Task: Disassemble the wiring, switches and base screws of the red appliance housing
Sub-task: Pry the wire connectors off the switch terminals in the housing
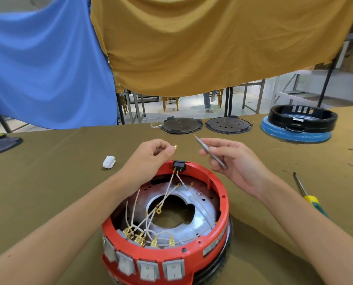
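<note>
The red housing (167,239) sits upside down on the near middle of the counter (68,165), open side up, so its metal plate (200,204) and loose wires (142,221) show inside. The left hand (153,153) hovers over the far rim, its grip pinched on a small brass connector (176,147) that looks freed from its terminal. The right hand (231,159), also past the far rim, has its grip closed on a thin metal tool (209,151), tip pointing up and away. Several ring ends lie free over the plate, so some wiring seems undone. Much is left, by my reading: two wires are plugged into the black socket (179,166) at the far rim, brass connectors (138,237) crowd behind the four grey switches (148,268) on the near wall, and those switches are seated. A screwdriver (309,200) lies on the right, untouched.
</note>
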Demonstrator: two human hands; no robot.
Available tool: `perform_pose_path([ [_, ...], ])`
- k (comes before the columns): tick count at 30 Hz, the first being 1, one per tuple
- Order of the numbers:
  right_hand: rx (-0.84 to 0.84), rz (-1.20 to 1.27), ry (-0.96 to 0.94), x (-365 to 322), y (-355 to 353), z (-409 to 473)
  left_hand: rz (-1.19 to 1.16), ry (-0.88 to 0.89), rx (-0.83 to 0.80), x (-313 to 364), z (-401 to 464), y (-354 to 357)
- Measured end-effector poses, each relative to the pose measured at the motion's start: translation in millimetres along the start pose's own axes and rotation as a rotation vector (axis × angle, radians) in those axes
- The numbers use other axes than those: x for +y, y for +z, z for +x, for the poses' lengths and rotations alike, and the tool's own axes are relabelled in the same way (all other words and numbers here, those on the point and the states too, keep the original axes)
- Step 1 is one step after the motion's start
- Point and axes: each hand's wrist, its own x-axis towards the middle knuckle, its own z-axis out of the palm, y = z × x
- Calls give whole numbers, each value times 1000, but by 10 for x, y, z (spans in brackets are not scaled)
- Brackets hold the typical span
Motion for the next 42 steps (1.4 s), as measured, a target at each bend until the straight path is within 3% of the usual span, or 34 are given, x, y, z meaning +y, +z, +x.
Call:
perform_pose_path([
  [4, 27, -21, -14, -30, 25, -4, -23, 9, -76, 64, 19, -69],
  [10, 59, -393, -176, -28, 173, -82, 0, 94, -189, 210, 53, -15],
  [16, 100, -514, -293, -29, 240, -102, -18, 122, -216, 204, 69, 65],
  [20, 230, -469, -221, 16, 226, -50, -47, 118, -184, 197, 60, 31],
  [23, 377, -366, -128, -27, 88, -8, 98, 66, -135, 177, 90, -153],
  [27, 573, -432, -40, -6, -188, 38, 398, -121, -316, 73, 91, -549],
  [31, 550, -555, 108, 113, -340, 108, 325, -187, -381, -69, 26, -580],
  [37, 467, -916, 242, 151, -472, 149, 300, -69, -308, -172, 2, -495],
  [42, 488, -1152, 208, 163, -454, 124, 334, -5, -256, -161, -10, -413],
])
